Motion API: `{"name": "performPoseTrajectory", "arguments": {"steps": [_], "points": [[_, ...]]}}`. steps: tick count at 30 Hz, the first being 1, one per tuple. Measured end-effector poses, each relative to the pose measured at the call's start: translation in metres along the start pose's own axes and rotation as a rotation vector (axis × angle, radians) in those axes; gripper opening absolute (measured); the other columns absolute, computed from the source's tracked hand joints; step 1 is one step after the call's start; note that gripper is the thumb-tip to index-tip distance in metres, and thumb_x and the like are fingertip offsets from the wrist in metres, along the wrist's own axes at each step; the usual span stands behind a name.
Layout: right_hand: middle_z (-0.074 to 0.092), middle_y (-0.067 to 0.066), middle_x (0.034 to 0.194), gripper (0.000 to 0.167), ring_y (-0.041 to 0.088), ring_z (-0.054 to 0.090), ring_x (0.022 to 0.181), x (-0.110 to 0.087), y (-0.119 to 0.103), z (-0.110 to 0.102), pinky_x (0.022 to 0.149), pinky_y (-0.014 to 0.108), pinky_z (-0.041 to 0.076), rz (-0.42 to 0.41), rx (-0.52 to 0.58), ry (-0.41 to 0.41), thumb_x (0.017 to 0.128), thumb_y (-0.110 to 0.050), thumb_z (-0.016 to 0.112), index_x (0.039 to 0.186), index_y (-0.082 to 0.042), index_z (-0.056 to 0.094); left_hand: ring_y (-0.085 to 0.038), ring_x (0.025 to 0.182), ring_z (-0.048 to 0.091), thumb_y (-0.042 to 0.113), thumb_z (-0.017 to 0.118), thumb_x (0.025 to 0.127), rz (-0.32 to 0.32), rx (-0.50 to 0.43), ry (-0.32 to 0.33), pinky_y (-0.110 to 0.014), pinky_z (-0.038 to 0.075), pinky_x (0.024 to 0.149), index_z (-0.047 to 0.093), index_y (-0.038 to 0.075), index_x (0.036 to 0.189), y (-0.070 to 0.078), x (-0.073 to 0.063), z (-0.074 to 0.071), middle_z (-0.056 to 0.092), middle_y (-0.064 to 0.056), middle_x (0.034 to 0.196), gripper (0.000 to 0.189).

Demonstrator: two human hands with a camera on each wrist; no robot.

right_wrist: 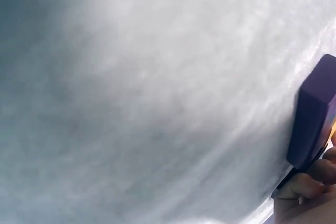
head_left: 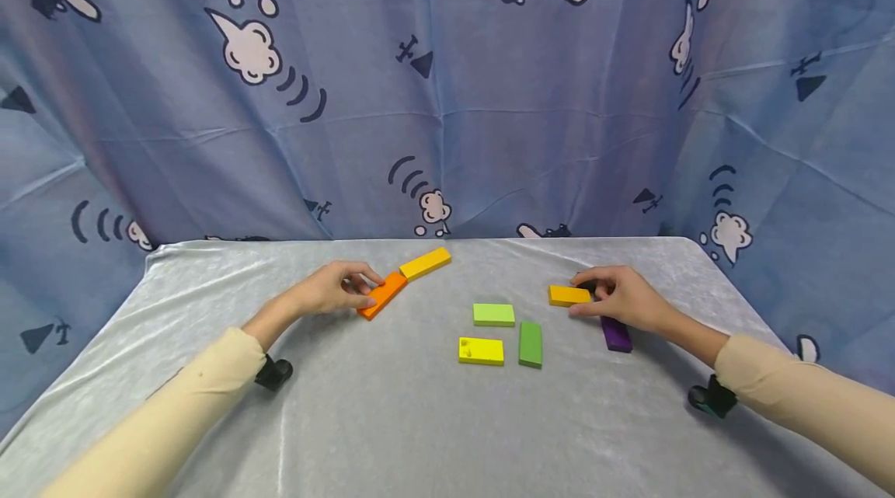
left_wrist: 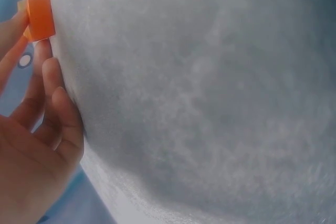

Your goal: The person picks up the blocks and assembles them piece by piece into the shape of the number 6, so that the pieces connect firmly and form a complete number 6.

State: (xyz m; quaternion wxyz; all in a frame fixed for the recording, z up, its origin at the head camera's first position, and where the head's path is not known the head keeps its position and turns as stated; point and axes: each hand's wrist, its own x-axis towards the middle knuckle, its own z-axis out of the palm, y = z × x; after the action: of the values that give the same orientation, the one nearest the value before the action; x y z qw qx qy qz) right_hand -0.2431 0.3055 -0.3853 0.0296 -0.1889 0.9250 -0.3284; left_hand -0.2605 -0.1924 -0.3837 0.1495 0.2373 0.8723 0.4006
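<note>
My left hand pinches an orange block between thumb and fingers, on the left part of the table. The same orange block shows at the fingertips in the left wrist view. Its far end meets a yellow block at an angle. My right hand pinches an orange-yellow block, thumb on the near side and fingers on the far side. A purple block lies partly under this hand, and its side shows in the right wrist view. A black block is mostly hidden behind the fingers.
Between the hands, a light green block, a bright yellow block with a small raised or marked spot, and a green block lie flat on the grey cloth-covered table. A blue patterned curtain hangs behind the table.
</note>
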Motion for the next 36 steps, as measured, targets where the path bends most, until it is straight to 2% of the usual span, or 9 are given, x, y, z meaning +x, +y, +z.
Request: {"name": "performPoseTrajectory", "arguments": {"steps": [17,27,36], "points": [[0.044,-0.001,0.063,0.03,0.016,0.041,0.058,0.005,-0.005,0.001,0.057,0.028,0.033,-0.012,0.026,-0.025,0.084,-0.014,0.086,0.109,0.001,0.076,-0.023,0.091,0.066,0.005,0.076,0.092,-0.019,0.006,0.002,-0.035,0.054,0.076,0.07,0.004,0.122,-0.003,0.003,0.001,0.068,-0.009,0.103,0.031],[0.045,0.001,0.067,0.034,0.016,0.043,0.062,0.007,-0.009,-0.005,0.057,0.028,0.033,0.015,0.078,-0.037,0.086,-0.017,0.084,0.112,0.002,0.073,-0.022,0.089,0.066,0.006,0.076,0.092,-0.013,-0.001,0.007,-0.035,0.054,0.075,0.07,0.004,0.122,-0.002,0.0,0.002,0.068,-0.009,0.102,0.03],[0.05,0.005,0.072,0.039,0.018,0.046,0.064,0.009,-0.021,-0.019,0.057,0.027,0.037,0.045,0.087,0.011,0.087,-0.022,0.084,0.115,0.002,0.072,-0.022,0.089,0.065,0.005,0.076,0.092,-0.018,-0.001,0.009,-0.035,0.054,0.074,0.071,0.004,0.122,-0.001,0.0,0.001,0.068,-0.008,0.102,0.031]]}}
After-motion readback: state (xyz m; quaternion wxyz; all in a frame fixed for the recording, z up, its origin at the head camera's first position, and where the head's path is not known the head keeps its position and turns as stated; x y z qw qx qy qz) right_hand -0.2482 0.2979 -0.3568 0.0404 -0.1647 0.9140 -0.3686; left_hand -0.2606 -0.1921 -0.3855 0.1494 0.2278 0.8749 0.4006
